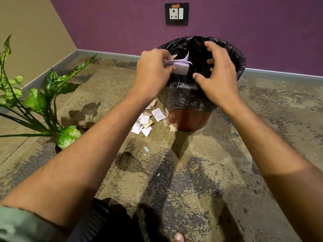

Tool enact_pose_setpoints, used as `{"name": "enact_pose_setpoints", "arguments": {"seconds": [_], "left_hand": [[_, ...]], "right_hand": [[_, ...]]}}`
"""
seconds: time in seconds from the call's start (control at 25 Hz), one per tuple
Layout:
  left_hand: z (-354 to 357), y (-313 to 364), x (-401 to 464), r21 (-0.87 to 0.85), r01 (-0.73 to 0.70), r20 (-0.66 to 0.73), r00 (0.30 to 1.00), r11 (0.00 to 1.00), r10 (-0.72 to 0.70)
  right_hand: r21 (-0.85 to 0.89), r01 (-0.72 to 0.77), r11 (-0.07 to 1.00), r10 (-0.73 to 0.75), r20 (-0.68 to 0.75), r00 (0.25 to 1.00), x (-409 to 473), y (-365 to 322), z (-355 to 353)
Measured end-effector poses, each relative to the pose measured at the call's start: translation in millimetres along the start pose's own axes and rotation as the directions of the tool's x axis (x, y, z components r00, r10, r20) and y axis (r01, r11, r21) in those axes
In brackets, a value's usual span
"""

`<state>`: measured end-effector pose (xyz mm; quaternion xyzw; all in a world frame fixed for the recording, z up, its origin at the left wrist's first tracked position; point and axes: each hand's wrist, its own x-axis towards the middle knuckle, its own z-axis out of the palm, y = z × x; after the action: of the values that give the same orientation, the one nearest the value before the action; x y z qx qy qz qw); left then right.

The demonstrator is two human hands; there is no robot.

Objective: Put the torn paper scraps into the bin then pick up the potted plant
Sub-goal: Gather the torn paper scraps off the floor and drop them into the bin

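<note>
A brown bin (189, 119) lined with a black plastic bag stands on the floor by the purple wall. My left hand (153, 70) is over its left rim, shut on a bunch of white paper scraps (180, 66). Over the bin's mouth hovers my right hand (218, 75), fingers spread and nothing in it. Several more torn scraps (148, 123) lie on the floor at the bin's left foot. The potted plant (40, 102), with speckled green leaves, stands at the left; its dark pot (58, 148) is mostly hidden by leaves and my left forearm.
A wall socket (176, 13) sits high on the purple wall behind the bin. A small pale object (146, 149) lies on the mottled floor in front of the scraps. My knee and toes show at the bottom edge.
</note>
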<state>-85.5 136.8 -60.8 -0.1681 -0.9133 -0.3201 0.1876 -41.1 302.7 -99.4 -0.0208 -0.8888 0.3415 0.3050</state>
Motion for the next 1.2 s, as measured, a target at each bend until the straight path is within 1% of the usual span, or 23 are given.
{"name": "enact_pose_setpoints", "arguments": {"seconds": [0.08,0.16,0.2,0.28,0.36,0.4,0.48,0.52,0.56,0.6,0.64,0.72,0.8,0.88,0.92,0.96,1.04,1.08,1.12,1.2], "left_hand": [[2.7,0.9,3.4,0.006,-0.048,0.041,0.998,0.999,0.048],[5.3,-1.3,-0.3,-0.034,-0.095,0.072,0.993,0.995,0.097],[5.9,-3.8,-4.8,-0.059,-0.114,0.071,0.991,0.992,0.118],[5.6,-11.0,-19.2,-0.116,-0.153,0.014,0.988,0.981,0.156],[6.5,-21.7,-40.8,-0.153,-0.21,-0.091,0.976,0.966,0.198],[9.0,-28.3,-54.5,-0.154,-0.238,-0.137,0.966,0.959,0.218],[17.3,-44.5,-89.0,-0.132,-0.279,-0.166,0.952,0.951,0.256],[22.7,-55.9,-108.2,-0.119,-0.279,-0.145,0.954,0.953,0.261],[29.3,-70.0,-126.9,-0.109,-0.256,-0.1,0.964,0.96,0.246],[35.5,-85.2,-142.7,-0.09,-0.21,-0.027,0.978,0.974,0.208],[43.6,-103.3,-157.0,-0.048,-0.141,0.066,0.987,0.989,0.144],[59.5,-140.5,-179.3,0.059,0.002,0.245,0.969,0.998,-0.017],[70.2,-173.7,-198.0,0.121,0.111,0.377,0.914,0.986,-0.149],[72.7,-195.8,-213.7,0.176,0.223,0.473,0.835,0.959,-0.281],[74.0,-203.4,-218.7,0.196,0.255,0.496,0.807,0.947,-0.32],[76.8,-208.8,-220.5,0.212,0.264,0.506,0.794,0.941,-0.337],[83.5,-214.4,-219.5,0.226,0.247,0.499,0.802,0.942,-0.33],[86.5,-215.5,-217.3,0.228,0.236,0.488,0.812,0.945,-0.321],[89.6,-218.2,-216.2,0.229,0.231,0.484,0.816,0.946,-0.317],[95.5,-223.3,-215.0,0.215,0.204,0.473,0.834,0.955,-0.284]], "right_hand": [[0.031,0.083,0.996,-0.08,-0.092,0.993,-13.5,-9.1,-3.0],[0.055,0.216,0.975,-0.205,-0.164,0.965,-32.1,-19.1,-0.3],[0.052,0.286,0.957,-0.273,-0.178,0.945,-43.4,-23.1,4.2],[0.025,0.388,0.921,-0.381,-0.136,0.914,-71.5,-24.4,21.4],[-0.002,0.423,0.906,-0.423,-0.007,0.906,-101.1,-16.0,44.8],[-0.017,0.418,0.908,-0.415,0.097,0.905,-114.0,-8.1,57.1],[-0.089,0.395,0.915,-0.344,0.343,0.874,-134.4,13.1,83.5],[-0.142,0.391,0.909,-0.291,0.453,0.843,-142.4,25.3,97.3],[-0.19,0.392,0.9,-0.235,0.546,0.804,-149.5,37.7,109.5],[-0.232,0.398,0.888,-0.178,0.624,0.761,-155.7,49.8,120.1],[-0.266,0.403,0.876,-0.122,0.687,0.717,-161.4,60.5,129.1],[-0.298,0.385,0.874,-0.029,0.756,0.653,-168.4,76.4,142.2],[-0.305,0.345,0.888,0.012,0.764,0.645,-169.6,84.2,149.5],[-0.259,0.333,0.907,-0.031,0.746,0.666,-171.3,82.8,155.3],[-0.206,0.33,0.921,-0.07,0.747,0.661,-174.3,79.8,158.5],[-0.141,0.328,0.934,-0.11,0.761,0.639,-179.1,76.1,161.8],[-0.027,0.299,0.954,-0.15,0.819,0.554,-193.9,66.9,167.9],[0.001,0.281,0.96,-0.152,0.841,0.519,-201.7,65.1,170.6],[0.014,0.255,0.967,-0.146,0.851,0.504,-208.0,66.5,173.1],[0.043,0.164,0.986,-0.124,0.839,0.53,-213.8,71.5,173.0]]}}
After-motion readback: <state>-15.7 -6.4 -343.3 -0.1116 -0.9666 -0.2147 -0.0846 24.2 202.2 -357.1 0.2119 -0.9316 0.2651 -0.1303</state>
